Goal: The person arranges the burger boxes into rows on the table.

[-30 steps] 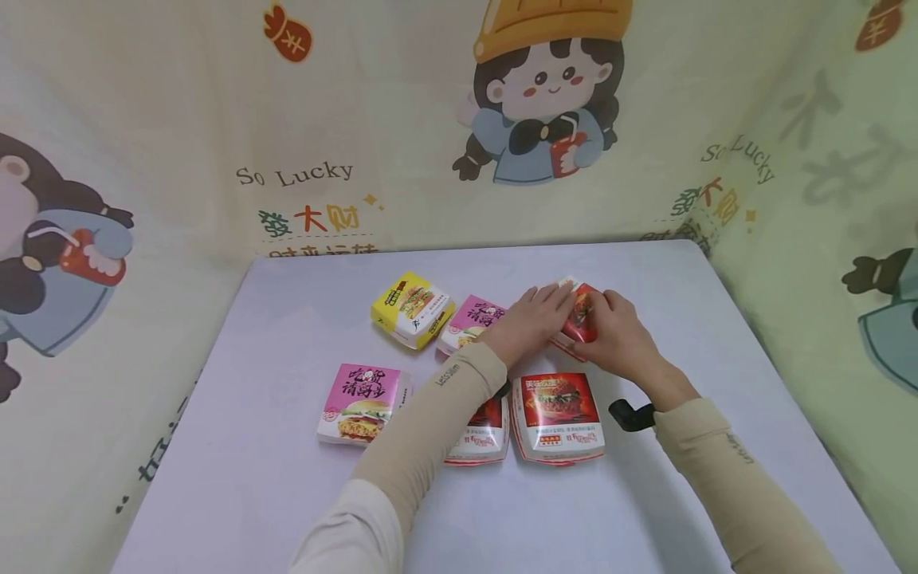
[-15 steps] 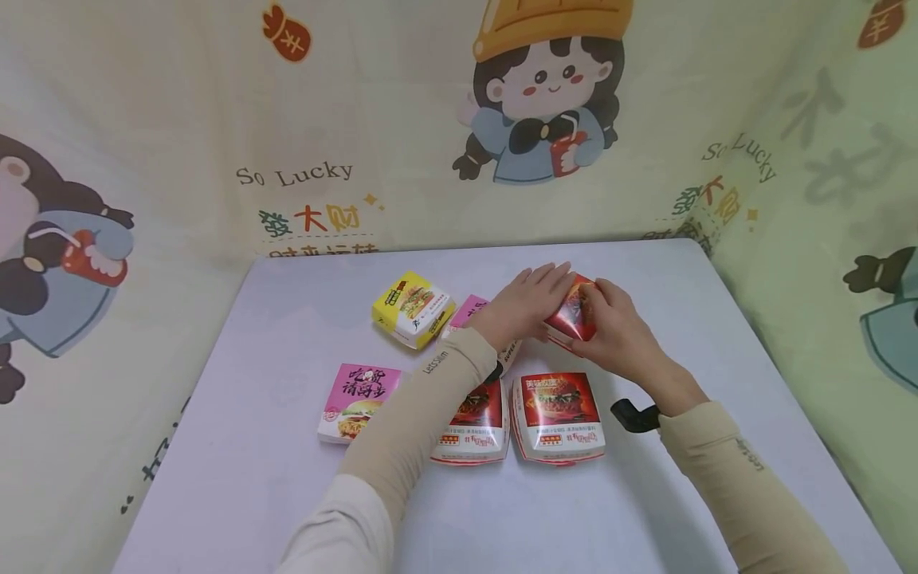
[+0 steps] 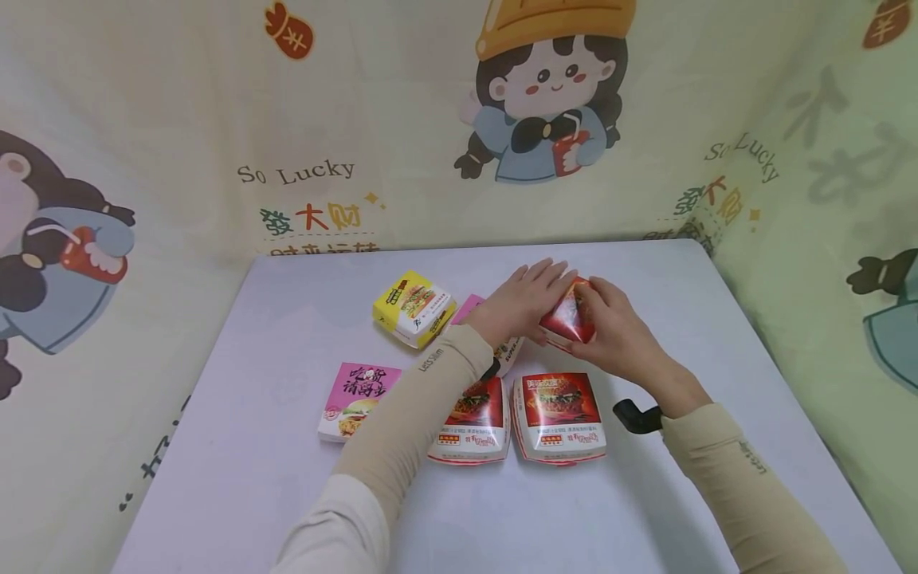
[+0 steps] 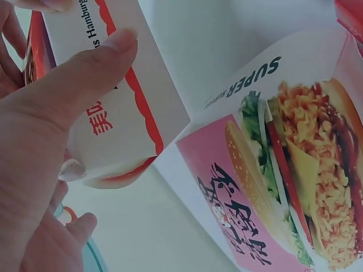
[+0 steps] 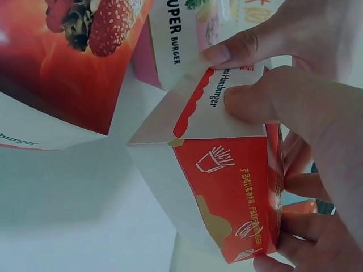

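Note:
Near the back right of the table, both hands hold a red-and-white hamburger box (image 3: 571, 317). My left hand (image 3: 522, 303) grips its left side, the thumb lying along the white side wall and the other fingers reaching over the printed top. On the opposite side, my right hand (image 3: 622, 331) pinches the box, its thumb on the same white wall and its fingertips on the top. Lettering and a red scalloped band show on that wall in the right wrist view. Just left of the held box is a pink burger box (image 4: 215, 187), partly hidden by my left hand in the head view.
Two red-and-white burger boxes, the left one (image 3: 473, 434) and the right one (image 3: 561, 410), lie side by side in front. A yellow box (image 3: 413, 309) stands at the back, and another pink box (image 3: 362, 391) at left, partly behind my left sleeve. The table (image 3: 237, 478) meets a printed cloth backdrop.
The held box has shifted slightly left and tilted, with more of its red top showing. My left hand has moved left and farther back; my right forearm has shifted slightly right.

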Tool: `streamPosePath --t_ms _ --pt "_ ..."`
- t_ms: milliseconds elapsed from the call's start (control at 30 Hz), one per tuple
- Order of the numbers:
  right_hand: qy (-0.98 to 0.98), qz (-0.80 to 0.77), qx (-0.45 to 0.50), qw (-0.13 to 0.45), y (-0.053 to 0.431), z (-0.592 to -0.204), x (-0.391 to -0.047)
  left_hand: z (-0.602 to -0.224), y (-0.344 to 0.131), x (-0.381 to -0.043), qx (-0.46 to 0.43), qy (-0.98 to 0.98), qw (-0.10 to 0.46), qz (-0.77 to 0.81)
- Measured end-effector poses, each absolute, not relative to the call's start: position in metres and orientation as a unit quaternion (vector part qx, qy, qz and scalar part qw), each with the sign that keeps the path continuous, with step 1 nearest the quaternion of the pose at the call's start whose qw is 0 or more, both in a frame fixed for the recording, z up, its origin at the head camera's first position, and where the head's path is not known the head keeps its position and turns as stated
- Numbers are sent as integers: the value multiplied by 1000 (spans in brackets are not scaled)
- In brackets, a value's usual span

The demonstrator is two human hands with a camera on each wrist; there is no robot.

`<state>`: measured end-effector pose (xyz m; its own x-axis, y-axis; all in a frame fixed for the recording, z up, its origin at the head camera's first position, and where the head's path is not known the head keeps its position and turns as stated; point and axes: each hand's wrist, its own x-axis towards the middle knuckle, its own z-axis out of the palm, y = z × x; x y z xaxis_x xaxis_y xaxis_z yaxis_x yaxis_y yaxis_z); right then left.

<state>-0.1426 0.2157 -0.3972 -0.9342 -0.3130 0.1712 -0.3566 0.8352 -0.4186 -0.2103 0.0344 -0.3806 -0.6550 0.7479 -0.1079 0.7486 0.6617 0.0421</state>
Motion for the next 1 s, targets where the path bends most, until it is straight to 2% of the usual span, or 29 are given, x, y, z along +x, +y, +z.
streamPosePath --t_ms 267,500,833,1000 --pt "-957 229 174 31 215 -395 -145 -381 31 -212 417 909 27 -7" --pt "-963 212 160 38 217 -396 -146 -382 34 -211 395 918 8 -8" --pt "-969 218 113 -22 218 -390 -145 -378 36 -209 353 935 17 20" --pt "-963 231 139 -10 218 -390 -144 -376 32 -207 349 936 30 39"
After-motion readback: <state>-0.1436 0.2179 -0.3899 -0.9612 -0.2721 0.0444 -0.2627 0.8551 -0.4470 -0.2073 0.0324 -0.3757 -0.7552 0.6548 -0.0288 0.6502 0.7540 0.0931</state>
